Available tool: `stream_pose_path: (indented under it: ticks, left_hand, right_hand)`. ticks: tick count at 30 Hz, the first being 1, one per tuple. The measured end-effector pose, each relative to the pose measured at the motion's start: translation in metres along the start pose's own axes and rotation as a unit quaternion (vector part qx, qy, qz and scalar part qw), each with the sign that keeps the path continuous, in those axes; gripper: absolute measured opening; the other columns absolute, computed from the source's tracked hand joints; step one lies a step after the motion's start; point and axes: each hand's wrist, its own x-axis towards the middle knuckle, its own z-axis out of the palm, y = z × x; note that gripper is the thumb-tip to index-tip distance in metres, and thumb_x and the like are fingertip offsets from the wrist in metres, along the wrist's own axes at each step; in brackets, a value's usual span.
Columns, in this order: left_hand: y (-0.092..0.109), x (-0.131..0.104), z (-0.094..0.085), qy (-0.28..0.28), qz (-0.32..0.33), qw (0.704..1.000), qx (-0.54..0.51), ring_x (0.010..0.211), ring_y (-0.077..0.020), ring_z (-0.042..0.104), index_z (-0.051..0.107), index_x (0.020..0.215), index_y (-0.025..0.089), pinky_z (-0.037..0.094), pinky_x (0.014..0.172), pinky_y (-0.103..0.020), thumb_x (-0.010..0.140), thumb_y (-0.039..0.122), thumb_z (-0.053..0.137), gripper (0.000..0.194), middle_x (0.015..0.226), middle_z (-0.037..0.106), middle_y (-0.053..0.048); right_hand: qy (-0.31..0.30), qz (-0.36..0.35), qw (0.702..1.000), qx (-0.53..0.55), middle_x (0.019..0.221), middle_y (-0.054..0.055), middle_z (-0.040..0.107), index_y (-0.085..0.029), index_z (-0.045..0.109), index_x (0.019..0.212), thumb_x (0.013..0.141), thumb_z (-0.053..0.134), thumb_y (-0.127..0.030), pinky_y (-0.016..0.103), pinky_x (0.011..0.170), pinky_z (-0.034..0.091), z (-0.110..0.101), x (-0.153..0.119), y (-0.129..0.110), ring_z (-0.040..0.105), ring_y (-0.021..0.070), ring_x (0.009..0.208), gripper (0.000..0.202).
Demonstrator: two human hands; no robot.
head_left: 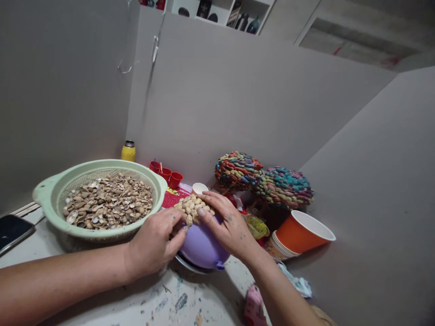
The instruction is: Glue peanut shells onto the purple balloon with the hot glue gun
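Observation:
A purple balloon (204, 244) lies with its knot toward me on a round metal-rimmed dish (192, 265). Whole-looking peanut shells (192, 203) cover its far upper side. My right hand (227, 222) cups the balloon from the right, with fingers over the shells and the thumb along their edge. At the left edge of the shells, my left hand (163, 235) is closed in a pinch, around what seems to be a peanut shell, mostly hidden by the fingers. To the left, a pale green colander (44, 192) holds many loose peanut shells (108, 201).
Behind stand a yellow bottle (128, 151), red cups (176, 180) and a white cup (200, 188). Two colourful shell-covered forms (285, 185) rest by the wall. Orange paper buckets (295, 233) lie tilted at right. A phone (13, 231) is at far left on the paint-stained table (146, 299).

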Motion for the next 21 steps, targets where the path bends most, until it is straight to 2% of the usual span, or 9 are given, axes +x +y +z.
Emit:
stream_pose_path:
  ticks: [7, 12, 17, 21]
  left_hand:
    - [0.001, 0.001, -0.001, -0.010, -0.005, 1.000, -0.001, 0.078, -0.0179, 0.057, 0.054, 0.091, 0.017, 0.046, 0.073, -0.032, 0.090, 0.014, 0.047, 0.008, 0.086, 0.062, -0.006]
    - [0.000, 0.004, 0.002, -0.004, -0.012, 1.000, 0.000, 0.074, -0.0173, 0.056, 0.052, 0.086, 0.018, 0.045, 0.068, -0.030, 0.090, 0.016, 0.046, 0.008, 0.082, 0.061, -0.004]
    - [0.001, 0.006, 0.003, 0.002, -0.021, 1.000, -0.004, 0.071, -0.0164, 0.054, 0.053, 0.086, 0.018, 0.044, 0.065, -0.029, 0.088, 0.015, 0.049, 0.005, 0.079, 0.060, -0.003]
    - [0.002, 0.005, 0.002, 0.001, -0.022, 1.000, -0.012, 0.074, -0.0175, 0.055, 0.055, 0.087, 0.017, 0.045, 0.068, -0.030, 0.088, 0.014, 0.048, 0.007, 0.081, 0.061, -0.005]
  right_hand:
    - [-0.023, 0.011, 1.000, -0.005, 0.129, 0.014, 0.057, -0.018, 0.062, 0.121, 0.090, 0.051, -0.047, 0.051, 0.101, 0.040, -0.004, 0.001, -0.004, 0.050, 0.0296, 0.121, 0.043]
    - [-0.052, 0.018, 0.998, -0.018, 0.133, 0.013, 0.054, -0.021, 0.059, 0.123, 0.085, 0.057, -0.047, 0.052, 0.102, 0.040, -0.009, 0.001, -0.006, 0.048, 0.0306, 0.124, 0.046]
    - [-0.070, 0.040, 0.993, -0.085, 0.142, 0.017, 0.045, -0.018, 0.056, 0.129, 0.084, 0.059, -0.051, 0.056, 0.105, 0.035, -0.011, 0.002, -0.011, 0.040, 0.0336, 0.132, 0.056]
    - [-0.057, 0.031, 0.989, -0.133, 0.140, 0.018, 0.046, -0.016, 0.055, 0.130, 0.082, 0.062, -0.048, 0.056, 0.103, 0.039, -0.007, 0.005, -0.015, 0.041, 0.0342, 0.130, 0.058]
